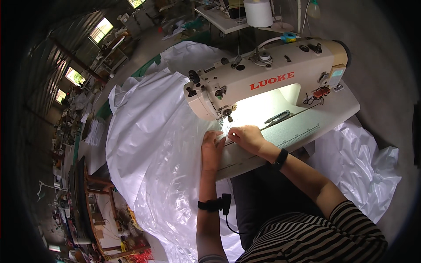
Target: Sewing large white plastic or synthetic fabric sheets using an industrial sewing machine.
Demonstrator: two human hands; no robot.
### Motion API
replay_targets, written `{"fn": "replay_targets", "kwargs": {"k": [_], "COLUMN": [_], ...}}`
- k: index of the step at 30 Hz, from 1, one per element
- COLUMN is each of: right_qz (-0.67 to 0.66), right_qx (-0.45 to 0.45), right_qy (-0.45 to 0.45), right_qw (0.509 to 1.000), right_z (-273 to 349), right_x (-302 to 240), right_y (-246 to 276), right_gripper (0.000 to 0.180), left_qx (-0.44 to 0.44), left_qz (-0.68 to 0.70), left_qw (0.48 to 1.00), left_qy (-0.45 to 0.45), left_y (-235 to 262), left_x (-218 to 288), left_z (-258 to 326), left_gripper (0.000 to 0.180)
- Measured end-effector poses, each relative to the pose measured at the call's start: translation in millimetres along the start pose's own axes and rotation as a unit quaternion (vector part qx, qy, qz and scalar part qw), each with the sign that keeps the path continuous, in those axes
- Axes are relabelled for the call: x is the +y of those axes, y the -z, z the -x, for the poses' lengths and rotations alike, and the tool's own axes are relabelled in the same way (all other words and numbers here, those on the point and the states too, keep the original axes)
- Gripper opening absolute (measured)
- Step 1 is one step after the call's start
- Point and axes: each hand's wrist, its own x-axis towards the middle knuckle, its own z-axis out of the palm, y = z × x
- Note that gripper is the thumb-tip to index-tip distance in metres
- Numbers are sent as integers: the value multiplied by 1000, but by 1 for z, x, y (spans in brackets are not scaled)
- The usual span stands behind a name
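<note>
A large shiny white plastic sheet (pixel 149 131) spreads over the left of the sewing machine (pixel 267 70) and hangs down beside my left arm. Close in front of the presser foot and needle area (pixel 228 119), my right hand (pixel 250 138) pinches the sheet's edge between thumb and fingertips. My left hand (pixel 212 149) is just left of it, fingers bent and thumb drawn toward them on the sheet; their tips are partly hidden. Bright lamp light washes out the material at the needle. Both hands rest low, near the machine bed (pixel 302 127).
Thread snips (pixel 278 117) lie on the bed behind my right hand. A small red item with dark cord (pixel 321 92) sits by the machine's pillar. A white thread cone (pixel 258 14) stands behind. More white sheet (pixel 355 162) hangs at right; a wooden frame (pixel 98 188) stands left.
</note>
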Motion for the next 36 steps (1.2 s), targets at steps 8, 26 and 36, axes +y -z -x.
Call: {"fn": "replay_targets", "kwargs": {"k": [8, 26, 36], "right_qz": [16, 127, 122], "right_qx": [61, 39, -3], "right_qy": [16, 83, 42], "right_qw": [998, 988, 992], "right_z": [4, 3, -18], "right_x": [0, 1, 9], "right_y": [-5, -3, -6], "right_gripper": [14, 11, 22], "left_qx": [-3, 61, 68], "left_qz": [-66, -76, -112], "left_qw": [998, 994, 987], "left_qy": [3, -57, -90], "left_y": [-7, -13, -19], "left_x": [-2, -4, -25], "left_z": [-4, -8, -26], "left_gripper": [15, 13, 19]}}
